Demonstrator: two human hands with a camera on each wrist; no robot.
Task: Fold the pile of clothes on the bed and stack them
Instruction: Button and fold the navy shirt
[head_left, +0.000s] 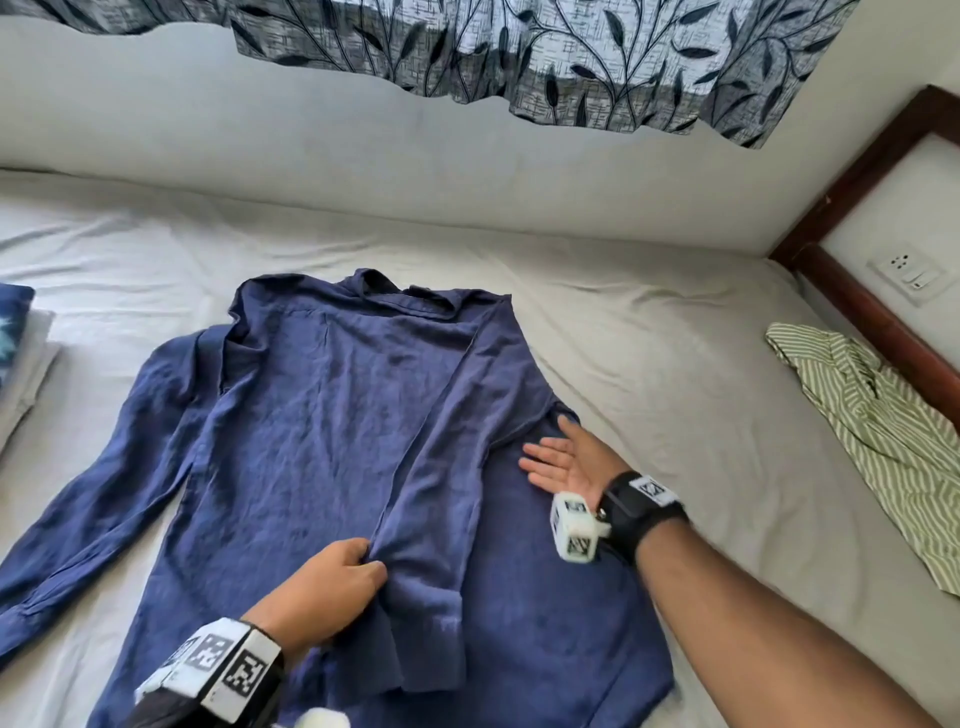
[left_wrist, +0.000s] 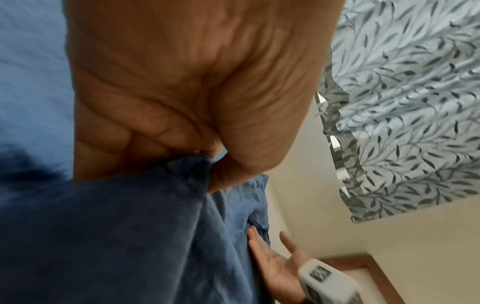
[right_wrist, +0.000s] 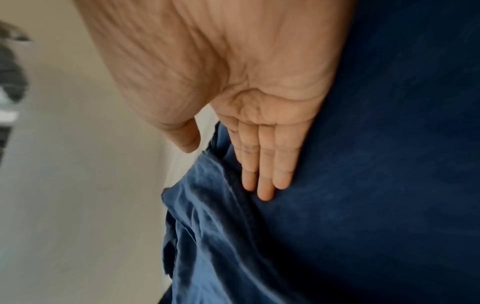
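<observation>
On the bed (head_left: 649, 332), the left hand (head_left: 327, 587) pinches the blue shirt (head_left: 322, 415)'s folded sleeve (head_left: 431, 519); the right hand (head_left: 563, 460), grip wide, lies flat beside it.

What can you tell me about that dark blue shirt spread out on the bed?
The dark blue shirt is long-sleeved, of crinkly woven cloth, lying flat on the bed, collar at the far end. Its right sleeve is folded in across the body; the other sleeve stretches out to the left. The left hand pinches the folded sleeve's edge near the cuff, and the right hand rests open on the shirt's right side.
</observation>
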